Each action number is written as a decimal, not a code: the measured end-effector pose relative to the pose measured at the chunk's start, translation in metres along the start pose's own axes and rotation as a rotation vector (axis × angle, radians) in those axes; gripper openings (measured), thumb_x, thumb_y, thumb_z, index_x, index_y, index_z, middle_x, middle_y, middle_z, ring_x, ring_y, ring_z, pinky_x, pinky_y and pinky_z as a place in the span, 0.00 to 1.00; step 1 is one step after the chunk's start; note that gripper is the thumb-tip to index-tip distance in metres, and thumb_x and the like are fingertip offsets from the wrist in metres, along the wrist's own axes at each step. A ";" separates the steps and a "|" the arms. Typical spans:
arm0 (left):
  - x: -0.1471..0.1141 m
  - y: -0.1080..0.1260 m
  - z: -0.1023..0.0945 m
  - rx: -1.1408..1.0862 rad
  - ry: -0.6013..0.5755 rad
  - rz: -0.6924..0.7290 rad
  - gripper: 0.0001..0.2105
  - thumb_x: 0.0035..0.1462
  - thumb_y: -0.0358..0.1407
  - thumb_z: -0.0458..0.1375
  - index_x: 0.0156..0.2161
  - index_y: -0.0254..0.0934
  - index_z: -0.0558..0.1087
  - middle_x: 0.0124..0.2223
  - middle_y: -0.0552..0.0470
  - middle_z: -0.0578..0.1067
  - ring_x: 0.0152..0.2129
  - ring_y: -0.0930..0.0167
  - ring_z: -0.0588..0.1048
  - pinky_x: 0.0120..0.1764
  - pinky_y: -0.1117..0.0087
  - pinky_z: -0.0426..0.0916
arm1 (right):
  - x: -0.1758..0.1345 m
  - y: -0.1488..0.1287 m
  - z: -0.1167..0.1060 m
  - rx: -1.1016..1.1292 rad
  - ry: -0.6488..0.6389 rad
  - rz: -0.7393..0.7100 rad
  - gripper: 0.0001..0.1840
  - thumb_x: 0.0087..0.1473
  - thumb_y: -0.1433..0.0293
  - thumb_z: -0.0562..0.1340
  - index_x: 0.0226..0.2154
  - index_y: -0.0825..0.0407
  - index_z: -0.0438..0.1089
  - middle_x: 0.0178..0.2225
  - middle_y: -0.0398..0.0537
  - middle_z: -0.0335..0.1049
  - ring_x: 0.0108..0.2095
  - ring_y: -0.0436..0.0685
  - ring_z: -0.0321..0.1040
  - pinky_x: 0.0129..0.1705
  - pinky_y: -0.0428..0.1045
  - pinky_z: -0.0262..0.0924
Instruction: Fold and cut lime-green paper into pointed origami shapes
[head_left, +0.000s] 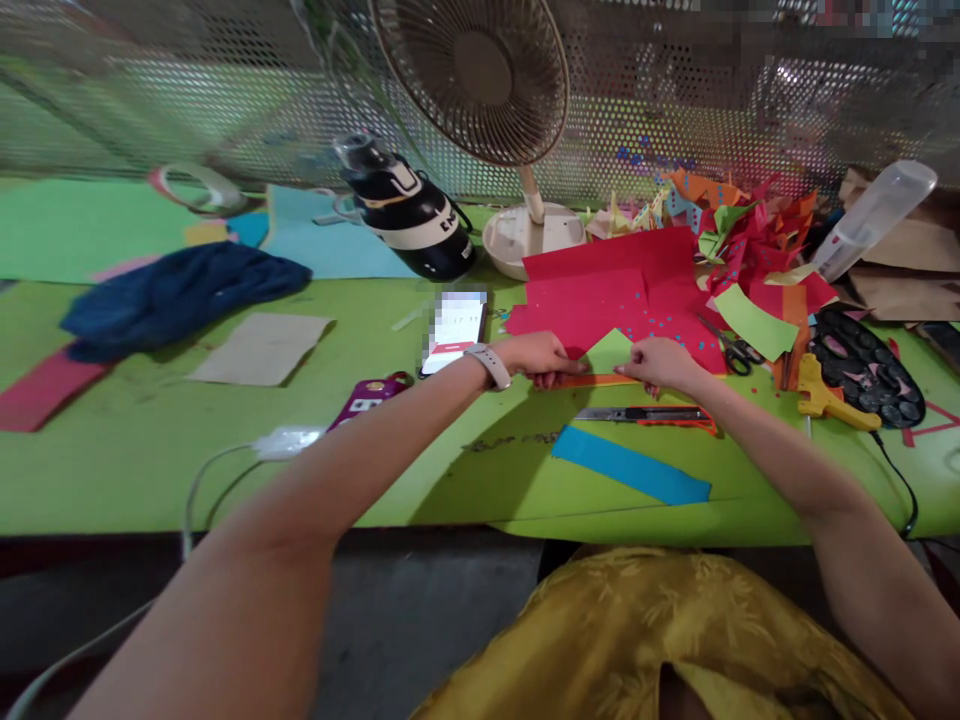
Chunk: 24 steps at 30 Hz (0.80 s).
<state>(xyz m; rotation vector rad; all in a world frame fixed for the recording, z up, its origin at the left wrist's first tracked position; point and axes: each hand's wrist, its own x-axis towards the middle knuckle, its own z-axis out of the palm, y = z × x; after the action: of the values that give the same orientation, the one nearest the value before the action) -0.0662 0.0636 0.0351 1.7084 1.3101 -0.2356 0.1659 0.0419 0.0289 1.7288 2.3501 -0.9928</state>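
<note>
My left hand [538,358], with a pale watch on its wrist, holds the left end of a narrow orange paper strip [596,380]. My right hand [661,364] has its fingers closed at the strip's other end. Between the hands, a light green paper piece [611,350] rises behind the strip to a blunt point. Beneath and beyond them lies red paper [600,285] sprinkled with small blue bits. Just in front of the strip rests a cutter knife [645,414] with an orange edge, and nearer me a blue paper strip [634,466].
Left of my hands are a phone [457,325], a purple device [366,400] and dark blue cloth [184,295]. A fan [517,240] and a black bottle [420,225] stand behind. Rightward lie scissors [739,355], a yellow glue gun [829,398], a dark palette [866,370] and paper scraps.
</note>
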 end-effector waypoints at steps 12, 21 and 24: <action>-0.029 -0.016 -0.007 -0.048 0.142 -0.043 0.29 0.44 0.63 0.61 0.16 0.37 0.68 0.15 0.50 0.70 0.16 0.71 0.70 0.25 0.71 0.63 | 0.001 0.001 -0.001 -0.011 -0.005 -0.030 0.24 0.61 0.54 0.60 0.19 0.51 0.65 0.18 0.44 0.74 0.23 0.51 0.75 0.29 0.43 0.61; -0.021 -0.006 0.012 -0.066 0.082 -0.043 0.29 0.45 0.62 0.63 0.14 0.37 0.69 0.13 0.50 0.68 0.14 0.71 0.68 0.25 0.69 0.63 | 0.000 0.001 0.000 -0.006 -0.001 -0.018 0.23 0.61 0.54 0.61 0.22 0.52 0.67 0.18 0.43 0.74 0.22 0.50 0.75 0.29 0.43 0.61; -0.026 -0.018 0.003 -0.052 0.067 -0.071 0.28 0.46 0.61 0.62 0.14 0.37 0.70 0.13 0.48 0.69 0.13 0.72 0.67 0.25 0.69 0.62 | 0.000 0.001 0.000 -0.006 -0.002 -0.004 0.23 0.61 0.55 0.60 0.21 0.52 0.67 0.18 0.43 0.74 0.23 0.50 0.75 0.30 0.42 0.61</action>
<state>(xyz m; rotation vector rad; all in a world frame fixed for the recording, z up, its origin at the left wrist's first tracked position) -0.0905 0.0436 0.0404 1.6395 1.4159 -0.1854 0.1662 0.0420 0.0283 1.7208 2.3542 -0.9863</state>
